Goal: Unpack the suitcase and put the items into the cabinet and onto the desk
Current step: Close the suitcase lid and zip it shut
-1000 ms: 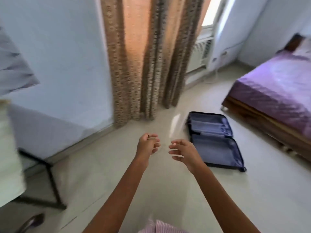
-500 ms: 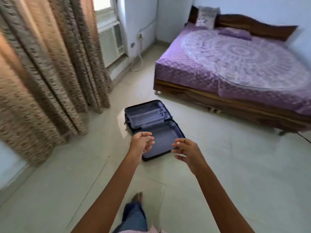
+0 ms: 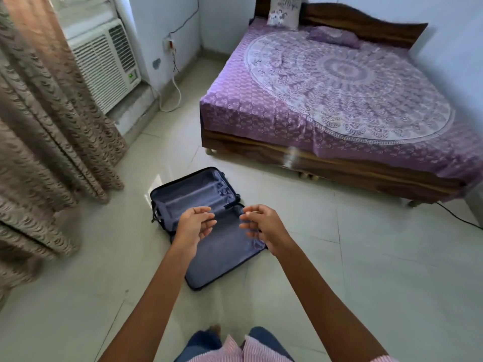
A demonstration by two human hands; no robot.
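Left hand (image 3: 194, 227) and right hand (image 3: 265, 228), loosely curled, empty, over open suitcase (image 3: 219, 259) — tiled floor (image 3: 352, 270) round its edges

suitcase (image 3: 209, 246) | dark blue, soft-lined | lying open flat, both halves bare | on floor

Bright daylight; glare on floor (image 3: 156, 180); blurred curtain (image 3: 39, 152); wide-angle edge bending.
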